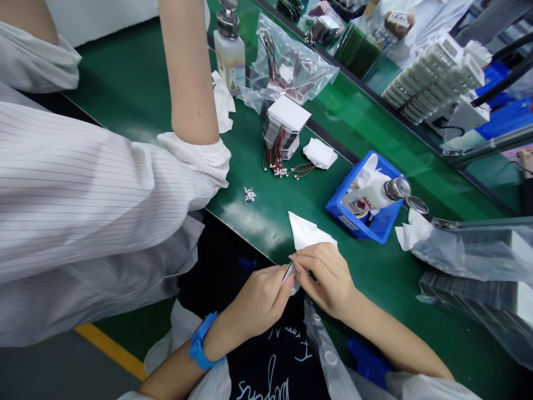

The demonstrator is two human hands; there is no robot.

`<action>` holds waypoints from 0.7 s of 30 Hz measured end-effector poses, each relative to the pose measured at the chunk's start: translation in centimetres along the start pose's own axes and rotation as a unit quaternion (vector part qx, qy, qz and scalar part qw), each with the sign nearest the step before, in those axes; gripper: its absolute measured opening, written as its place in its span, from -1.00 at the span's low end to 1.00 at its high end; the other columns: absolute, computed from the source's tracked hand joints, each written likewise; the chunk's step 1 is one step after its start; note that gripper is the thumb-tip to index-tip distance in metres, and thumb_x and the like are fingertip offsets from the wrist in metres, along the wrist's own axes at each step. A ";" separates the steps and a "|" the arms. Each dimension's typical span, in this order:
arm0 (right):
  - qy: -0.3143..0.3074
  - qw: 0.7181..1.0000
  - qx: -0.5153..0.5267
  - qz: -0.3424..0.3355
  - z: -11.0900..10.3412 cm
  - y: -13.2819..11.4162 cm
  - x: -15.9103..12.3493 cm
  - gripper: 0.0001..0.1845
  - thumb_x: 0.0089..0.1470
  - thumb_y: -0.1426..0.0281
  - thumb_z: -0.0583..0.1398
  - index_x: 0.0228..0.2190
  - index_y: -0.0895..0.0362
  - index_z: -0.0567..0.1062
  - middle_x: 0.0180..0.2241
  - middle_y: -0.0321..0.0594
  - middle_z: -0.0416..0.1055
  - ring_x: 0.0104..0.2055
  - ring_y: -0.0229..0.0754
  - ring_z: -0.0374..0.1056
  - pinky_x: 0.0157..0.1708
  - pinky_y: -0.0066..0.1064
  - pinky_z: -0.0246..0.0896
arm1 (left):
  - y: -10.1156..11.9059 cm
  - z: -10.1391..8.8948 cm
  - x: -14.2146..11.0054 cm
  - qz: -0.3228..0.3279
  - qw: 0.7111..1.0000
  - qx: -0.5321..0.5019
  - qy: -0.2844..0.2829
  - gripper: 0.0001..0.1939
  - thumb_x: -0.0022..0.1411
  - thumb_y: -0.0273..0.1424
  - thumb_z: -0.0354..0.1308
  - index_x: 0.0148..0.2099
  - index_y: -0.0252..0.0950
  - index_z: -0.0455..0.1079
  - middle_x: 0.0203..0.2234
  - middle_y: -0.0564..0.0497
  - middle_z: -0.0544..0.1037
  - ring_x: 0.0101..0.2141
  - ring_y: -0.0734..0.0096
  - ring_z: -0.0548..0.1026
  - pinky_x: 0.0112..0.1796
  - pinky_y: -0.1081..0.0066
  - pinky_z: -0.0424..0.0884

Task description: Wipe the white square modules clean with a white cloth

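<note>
At the table's near edge, my left hand point(262, 300), with a blue wristband, is closed around a thin white piece with a dark edge point(287, 271). Most of that piece is hidden by the fingers, so its kind cannot be made out. My right hand point(327, 278) meets it from the right, its thumb and fingertips closed at the piece's upper end. Just beyond the right hand, a folded white cloth point(306, 230) lies on the green table point(266, 205). Farther left is a small heap of tiny white bits point(249, 195).
A stack of white panels point(288, 114) with red and black wires stands beyond, beside smaller panels point(320, 153). A blue bin point(377, 228) holds a pump bottle point(368, 197). Bagged panels point(478, 250) lie right. A co-worker's arm point(191, 83) reaches across on the left.
</note>
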State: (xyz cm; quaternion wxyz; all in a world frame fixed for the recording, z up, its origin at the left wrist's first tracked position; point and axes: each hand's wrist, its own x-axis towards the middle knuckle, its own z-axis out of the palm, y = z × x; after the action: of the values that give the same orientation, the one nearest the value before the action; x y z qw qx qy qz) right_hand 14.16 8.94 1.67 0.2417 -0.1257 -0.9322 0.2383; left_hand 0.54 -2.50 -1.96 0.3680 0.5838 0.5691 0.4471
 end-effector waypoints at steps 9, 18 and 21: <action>-0.005 0.991 0.108 0.075 0.1 0.1 0.2 -0.72 0.22 0.58 0.12 -0.08 0.08 0.45 -0.24 -0.15 0.52 -0.22 -0.14 0.42 -0.24 -0.21 0.35 | 0.1 -0.2 0.1 -0.042 0.998 -0.044 -0.001 -0.68 0.47 -0.39 -0.18 -0.36 -0.28 0.23 -0.51 0.06 0.39 -0.50 0.46 0.37 -0.44 0.42 0.27; 0.025 0.994 0.074 0.075 0.8 0.0 0.0 -0.72 0.17 0.60 0.14 -0.11 0.09 0.43 -0.26 -0.14 0.51 -0.22 -0.12 0.41 -0.24 -0.21 0.33 | 0.1 0.4 0.5 -0.028 0.999 -0.034 0.018 -0.74 0.47 -0.45 -0.18 -0.29 -0.28 0.24 -0.47 0.04 0.42 -0.47 0.44 0.41 -0.40 0.42 0.27; 0.034 0.990 0.092 0.103 0.8 -0.3 0.3 -0.77 0.20 0.57 0.13 -0.14 0.09 0.44 -0.29 -0.16 0.50 -0.24 -0.14 0.42 -0.25 -0.23 0.34 | 0.2 0.4 0.4 -0.039 0.998 -0.048 0.014 -0.74 0.47 -0.43 -0.18 -0.29 -0.29 0.25 -0.47 0.05 0.42 -0.48 0.45 0.40 -0.41 0.42 0.26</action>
State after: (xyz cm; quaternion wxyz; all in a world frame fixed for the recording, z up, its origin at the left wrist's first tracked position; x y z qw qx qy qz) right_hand 13.44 8.51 1.29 0.2578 -0.2062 -0.8796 0.3426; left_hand 0.94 -2.05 -1.88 0.4050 0.5366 0.5747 0.4667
